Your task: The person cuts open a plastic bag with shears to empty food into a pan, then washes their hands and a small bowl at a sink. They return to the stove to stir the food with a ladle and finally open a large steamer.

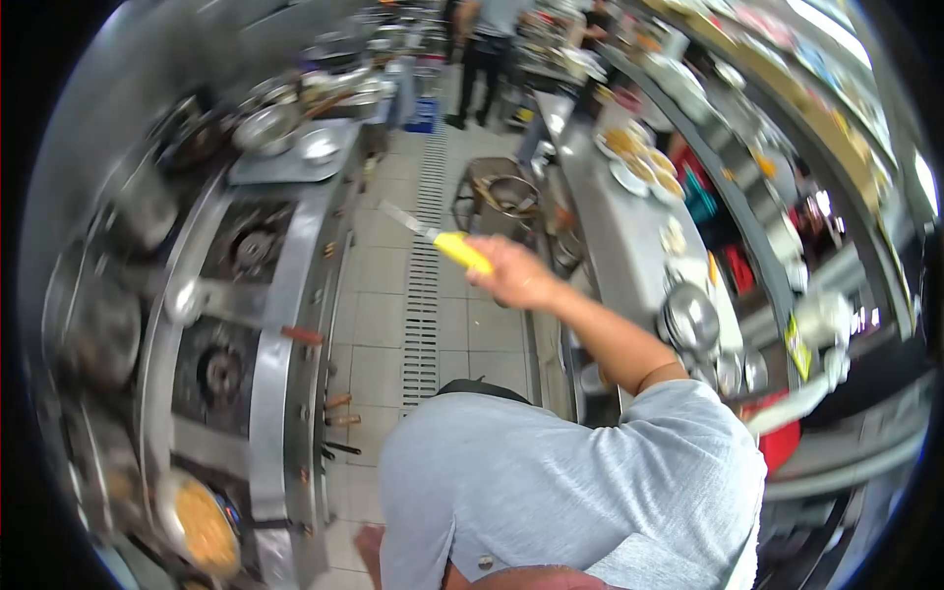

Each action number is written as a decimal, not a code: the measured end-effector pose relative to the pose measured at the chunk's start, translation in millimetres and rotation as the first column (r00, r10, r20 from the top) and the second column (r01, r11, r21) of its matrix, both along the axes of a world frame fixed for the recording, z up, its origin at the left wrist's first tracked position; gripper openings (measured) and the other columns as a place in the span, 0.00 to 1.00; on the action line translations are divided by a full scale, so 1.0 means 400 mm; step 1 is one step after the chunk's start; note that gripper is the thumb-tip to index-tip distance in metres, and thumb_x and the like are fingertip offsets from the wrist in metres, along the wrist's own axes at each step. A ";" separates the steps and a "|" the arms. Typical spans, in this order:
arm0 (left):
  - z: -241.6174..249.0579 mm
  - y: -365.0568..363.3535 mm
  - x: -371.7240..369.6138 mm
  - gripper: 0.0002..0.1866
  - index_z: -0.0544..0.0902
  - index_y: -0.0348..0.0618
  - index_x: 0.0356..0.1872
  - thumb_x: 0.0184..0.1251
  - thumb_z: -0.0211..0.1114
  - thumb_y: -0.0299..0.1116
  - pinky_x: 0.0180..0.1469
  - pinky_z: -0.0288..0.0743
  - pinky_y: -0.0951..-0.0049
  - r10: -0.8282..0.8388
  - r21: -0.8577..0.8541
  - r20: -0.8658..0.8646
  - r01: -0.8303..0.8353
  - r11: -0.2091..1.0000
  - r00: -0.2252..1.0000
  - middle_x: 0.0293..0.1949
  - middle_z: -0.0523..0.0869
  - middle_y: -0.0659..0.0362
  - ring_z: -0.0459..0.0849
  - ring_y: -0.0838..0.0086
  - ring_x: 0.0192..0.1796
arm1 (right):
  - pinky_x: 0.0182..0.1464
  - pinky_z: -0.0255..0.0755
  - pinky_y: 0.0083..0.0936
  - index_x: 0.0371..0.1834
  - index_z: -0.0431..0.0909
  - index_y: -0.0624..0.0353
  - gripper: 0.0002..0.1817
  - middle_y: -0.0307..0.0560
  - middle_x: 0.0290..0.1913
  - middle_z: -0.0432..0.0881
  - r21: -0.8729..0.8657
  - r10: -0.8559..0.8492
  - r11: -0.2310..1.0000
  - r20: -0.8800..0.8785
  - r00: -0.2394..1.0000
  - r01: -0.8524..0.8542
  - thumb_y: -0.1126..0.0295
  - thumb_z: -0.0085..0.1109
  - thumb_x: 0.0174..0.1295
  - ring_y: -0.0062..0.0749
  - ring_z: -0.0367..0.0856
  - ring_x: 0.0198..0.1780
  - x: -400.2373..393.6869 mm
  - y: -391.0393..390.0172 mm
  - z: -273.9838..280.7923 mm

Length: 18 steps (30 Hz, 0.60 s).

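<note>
My right hand (511, 271) is closed around the yellow handle (462, 252) of a tool with a narrow metal blade (403, 218). The blade points up and left above the floor drain. My right arm reaches out from a light grey sleeve over the aisle between the stove line and the counter. Low in the view, left of the grey shirt (551, 462), a small patch of skin (370, 547) shows, perhaps part of my left hand; its fingers cannot be made out.
Stove burners (218, 376) run along the left, with a pan of yellowish food (202, 521) at lower left. A steel counter (615, 246) on the right bears plates of food (644, 167) and metal bowls (691, 317). A pot (509, 195) stands ahead; people (487, 59) stand farther back.
</note>
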<state>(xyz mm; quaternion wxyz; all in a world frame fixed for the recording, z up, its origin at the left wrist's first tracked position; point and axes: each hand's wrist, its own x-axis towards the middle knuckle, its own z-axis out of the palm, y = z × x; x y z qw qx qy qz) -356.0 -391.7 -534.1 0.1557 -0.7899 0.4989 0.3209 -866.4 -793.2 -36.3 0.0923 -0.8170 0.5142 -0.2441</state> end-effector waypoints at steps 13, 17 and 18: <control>0.083 -0.640 -0.256 0.21 0.83 0.35 0.41 0.69 0.62 0.49 0.31 0.84 0.55 0.509 0.084 -0.634 -0.603 0.793 0.582 0.33 0.88 0.46 0.88 0.61 0.30 | 0.53 0.75 0.46 0.53 0.80 0.62 0.21 0.60 0.52 0.81 -0.377 -0.876 0.412 -0.416 0.246 0.830 0.56 0.57 0.67 0.53 0.80 0.54 -1.519 0.437 0.317; 0.235 -0.608 -0.353 0.26 0.80 0.33 0.49 0.65 0.68 0.50 0.30 0.84 0.59 0.679 0.298 -0.654 -0.712 0.636 0.332 0.36 0.86 0.50 0.87 0.61 0.29 | 0.38 0.80 0.52 0.37 0.88 0.62 0.23 0.62 0.35 0.88 -0.574 -0.820 0.388 -0.572 -0.014 0.721 0.54 0.52 0.68 0.59 0.88 0.37 -1.629 0.462 0.330; 0.252 -0.594 -0.365 0.26 0.81 0.33 0.47 0.65 0.68 0.50 0.29 0.83 0.60 0.689 0.288 -0.646 -0.731 0.619 0.329 0.35 0.86 0.50 0.87 0.62 0.29 | 0.30 0.77 0.48 0.61 0.77 0.54 0.23 0.53 0.40 0.84 -0.904 -0.917 0.372 -0.393 -0.066 0.211 0.51 0.47 0.74 0.51 0.85 0.33 -1.432 0.426 0.335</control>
